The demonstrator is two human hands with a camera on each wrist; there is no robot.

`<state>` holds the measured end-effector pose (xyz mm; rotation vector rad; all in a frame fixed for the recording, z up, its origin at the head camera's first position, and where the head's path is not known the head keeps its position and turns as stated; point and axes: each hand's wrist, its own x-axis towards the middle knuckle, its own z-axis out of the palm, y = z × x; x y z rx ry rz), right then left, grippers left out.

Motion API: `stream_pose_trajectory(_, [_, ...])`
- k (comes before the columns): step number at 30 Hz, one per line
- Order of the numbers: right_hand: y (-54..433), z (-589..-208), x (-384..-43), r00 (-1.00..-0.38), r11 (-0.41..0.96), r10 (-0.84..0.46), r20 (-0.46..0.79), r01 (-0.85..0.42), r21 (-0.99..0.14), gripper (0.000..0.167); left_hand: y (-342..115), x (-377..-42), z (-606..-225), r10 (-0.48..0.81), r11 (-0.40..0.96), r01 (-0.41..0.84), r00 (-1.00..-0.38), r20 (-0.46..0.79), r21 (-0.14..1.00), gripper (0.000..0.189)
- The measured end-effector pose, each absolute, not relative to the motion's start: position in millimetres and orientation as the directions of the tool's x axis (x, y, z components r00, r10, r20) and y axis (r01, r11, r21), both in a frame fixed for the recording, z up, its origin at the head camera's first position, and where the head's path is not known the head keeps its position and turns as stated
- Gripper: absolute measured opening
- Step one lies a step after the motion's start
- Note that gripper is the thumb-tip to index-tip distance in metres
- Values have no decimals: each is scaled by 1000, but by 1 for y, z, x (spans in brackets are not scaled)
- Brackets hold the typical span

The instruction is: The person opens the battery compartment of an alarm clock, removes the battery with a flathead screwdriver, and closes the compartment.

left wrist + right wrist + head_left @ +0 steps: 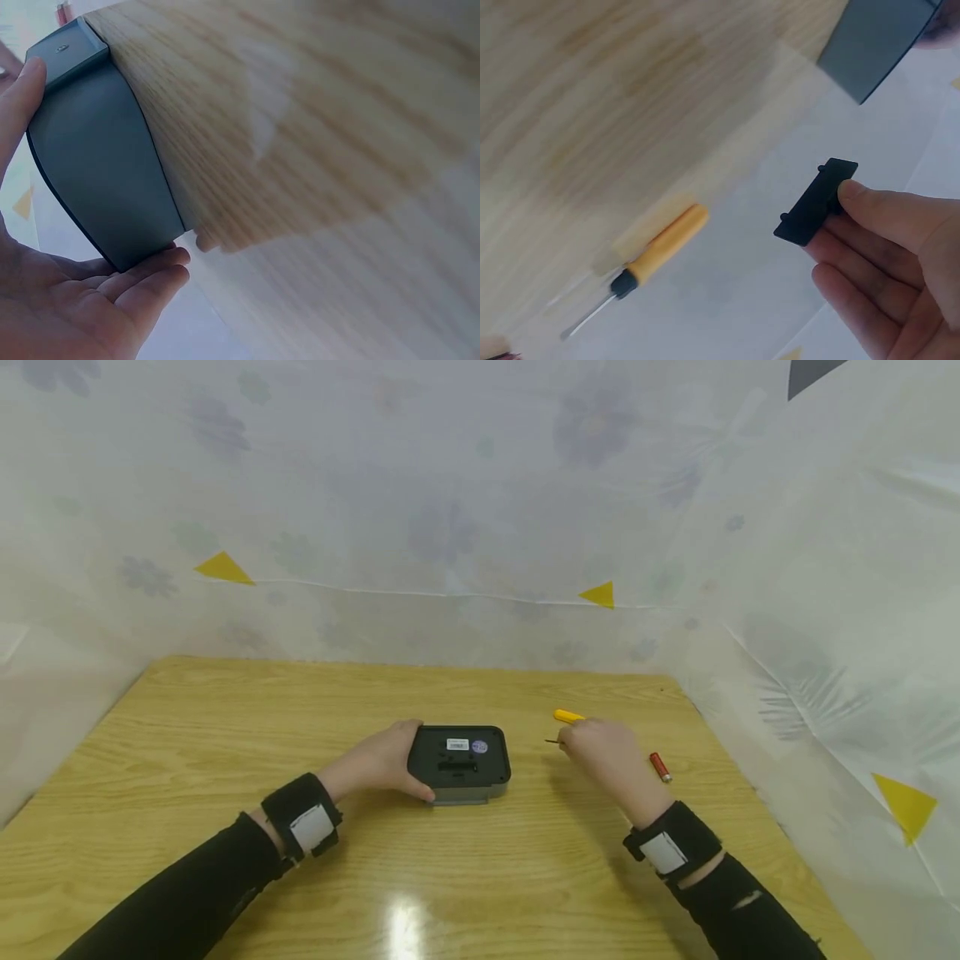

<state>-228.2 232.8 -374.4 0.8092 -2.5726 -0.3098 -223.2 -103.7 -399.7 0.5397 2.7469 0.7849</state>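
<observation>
My left hand [378,762] grips the left side of a box-shaped device [461,757], thumb on the near side and fingers at the far side. The device's black face, with two stickers and a narrow slot, is turned up in the head view. In the left wrist view its smooth grey casing [101,161] shows between thumb and fingers. To the right, apart from the device, my right hand [603,758] pinches a small black battery cover [815,202] between thumb and fingers; small tabs stick out along one edge of it.
A screwdriver with a yellow handle [667,241] lies on the wooden table [225,727] just beyond my right hand. A red battery [660,767] lies right of that hand. White patterned sheeting [450,510] hangs behind the table and along its right side.
</observation>
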Motion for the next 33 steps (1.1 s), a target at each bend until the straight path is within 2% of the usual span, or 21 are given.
stream_pose_trajectory(5, [211,-371,-228,-638,757,-654,407,-543,364,16,-103,-223,-400,401,794,277,-908,-124,540,123])
stream_pose_trajectory(13, [178,-368,-226,-517,705,-699,494,-612,359,15,-103,-223,-401,396,793,272,-910,-122,545,122])
stream_pose_trajectory(21, [155,-369,-219,-482,668,-726,490,-663,337,20,-103,-223,-400,406,788,283,-907,-116,547,122])
stream_pose_trajectory(31, [130,-377,-214,-409,610,-776,481,-681,405,32,-106,-224,-401,418,779,286,-900,-123,558,119])
stream_pose_trajectory(33, [127,-380,-214,-402,600,-785,472,-682,418,30,-106,-224,-401,417,782,285,-900,-126,554,119])
